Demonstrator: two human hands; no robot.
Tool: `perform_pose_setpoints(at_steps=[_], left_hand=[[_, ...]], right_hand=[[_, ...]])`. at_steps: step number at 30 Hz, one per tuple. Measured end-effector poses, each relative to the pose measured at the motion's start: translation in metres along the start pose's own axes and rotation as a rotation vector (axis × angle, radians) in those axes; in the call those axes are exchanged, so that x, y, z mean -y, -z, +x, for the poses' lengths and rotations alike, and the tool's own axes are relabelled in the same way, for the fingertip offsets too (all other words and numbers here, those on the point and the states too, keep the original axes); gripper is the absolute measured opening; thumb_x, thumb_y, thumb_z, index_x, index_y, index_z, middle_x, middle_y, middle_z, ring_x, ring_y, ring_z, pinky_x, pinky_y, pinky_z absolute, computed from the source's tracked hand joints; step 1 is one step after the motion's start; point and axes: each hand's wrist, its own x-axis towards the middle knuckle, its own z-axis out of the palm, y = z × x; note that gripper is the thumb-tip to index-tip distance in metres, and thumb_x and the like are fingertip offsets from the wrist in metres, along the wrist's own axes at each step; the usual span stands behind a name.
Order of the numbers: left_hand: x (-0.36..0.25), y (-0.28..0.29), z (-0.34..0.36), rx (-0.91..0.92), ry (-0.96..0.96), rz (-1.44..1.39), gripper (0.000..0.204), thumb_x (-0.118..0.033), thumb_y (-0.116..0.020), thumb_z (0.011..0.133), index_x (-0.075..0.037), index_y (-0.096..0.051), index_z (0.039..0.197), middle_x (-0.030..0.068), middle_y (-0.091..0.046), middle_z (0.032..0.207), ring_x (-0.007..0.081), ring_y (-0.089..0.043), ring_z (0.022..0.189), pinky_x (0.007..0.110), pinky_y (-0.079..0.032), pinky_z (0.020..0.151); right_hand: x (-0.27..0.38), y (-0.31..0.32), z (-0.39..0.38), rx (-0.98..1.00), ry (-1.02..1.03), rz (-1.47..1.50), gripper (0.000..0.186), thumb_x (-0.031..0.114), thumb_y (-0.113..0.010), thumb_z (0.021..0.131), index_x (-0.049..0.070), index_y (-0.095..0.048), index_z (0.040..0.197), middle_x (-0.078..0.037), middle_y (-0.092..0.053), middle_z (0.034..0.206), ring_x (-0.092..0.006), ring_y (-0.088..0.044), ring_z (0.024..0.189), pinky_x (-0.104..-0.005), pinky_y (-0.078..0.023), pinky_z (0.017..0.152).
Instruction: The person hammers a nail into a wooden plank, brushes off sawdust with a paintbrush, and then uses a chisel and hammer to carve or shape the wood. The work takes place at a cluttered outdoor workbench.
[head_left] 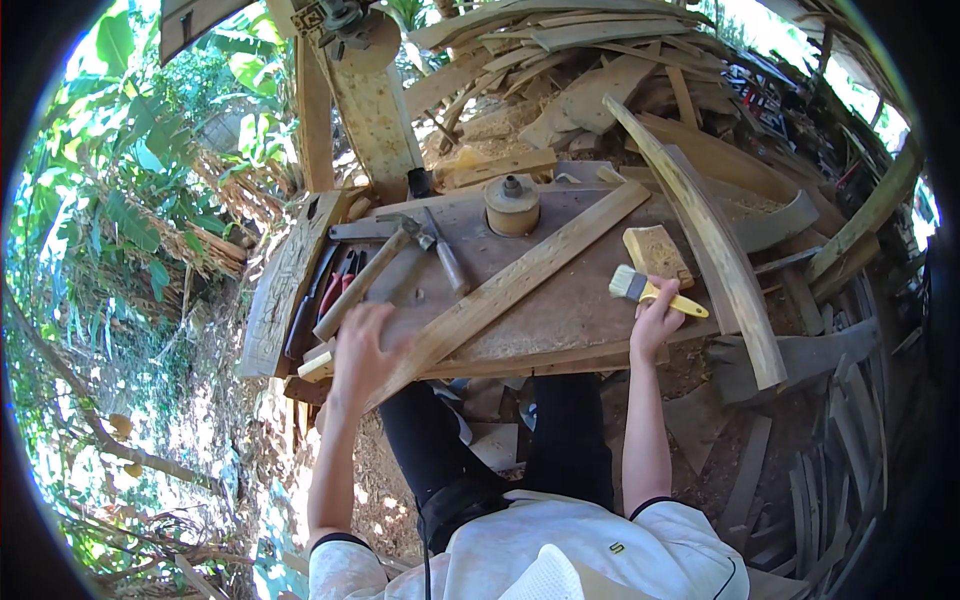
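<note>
1. The right hand (655,322) grasps the flat paintbrush with yellow handle, dark ferrule and pale bristles (637,289), its fingers closed around the handle, above the brown wooden worktop's (575,300) right end.
2. The brush's bristles point left, near a short, light-brown wooden block (658,255).
3. The left hand (363,345) is near the lower end of a long, light-brown wooden plank (520,275), thumb parted from bent fingers; whether they grip it, I cannot tell.
4. A wooden-handled metal claw hammer (368,280) lies beyond that hand.
5. The white, short-sleeved shirt (650,572) bears a small dark emblem (616,547).
</note>
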Motion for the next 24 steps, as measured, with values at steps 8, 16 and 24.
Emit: perform_pose_setpoints(at_steps=[8,16,24], left_hand=[[-0.027,-0.021,-0.082,0.080,-0.007,-0.023,0.069,-0.023,-0.080,0.084,0.001,-0.054,0.143,0.0201,-0.054,0.147,0.0402,-0.050,0.137,0.048,-0.038,0.119],[-0.019,0.023,-0.147,-0.268,0.396,-0.182,0.045,-0.019,-0.075,0.091,0.001,-0.065,0.130,0.0191,-0.066,0.133,0.0353,-0.059,0.128,0.047,-0.040,0.114],[0.023,0.022,-0.236,-0.419,1.099,-0.621,0.058,-0.043,-0.040,0.111,0.004,-0.055,0.141,0.0149,-0.069,0.121,0.0205,-0.067,0.102,0.033,-0.055,0.088]], right_hand=[[0.009,-0.019,-0.008,0.069,0.089,0.098,0.042,0.037,-0.040,0.113,0.001,-0.061,0.110,0.000,-0.055,0.079,-0.0039,-0.041,0.053,-0.0197,-0.031,0.047],[0.051,-0.054,-0.067,0.455,0.683,-0.385,0.016,0.009,-0.075,0.093,0.002,-0.071,0.107,-0.008,-0.065,0.090,-0.0173,-0.062,0.068,-0.0295,-0.050,0.060],[0.096,-0.099,-0.251,1.252,0.555,-0.115,0.027,0.020,-0.078,0.085,0.015,-0.074,0.112,-0.003,-0.065,0.091,-0.0210,-0.068,0.077,-0.0337,-0.056,0.064]])
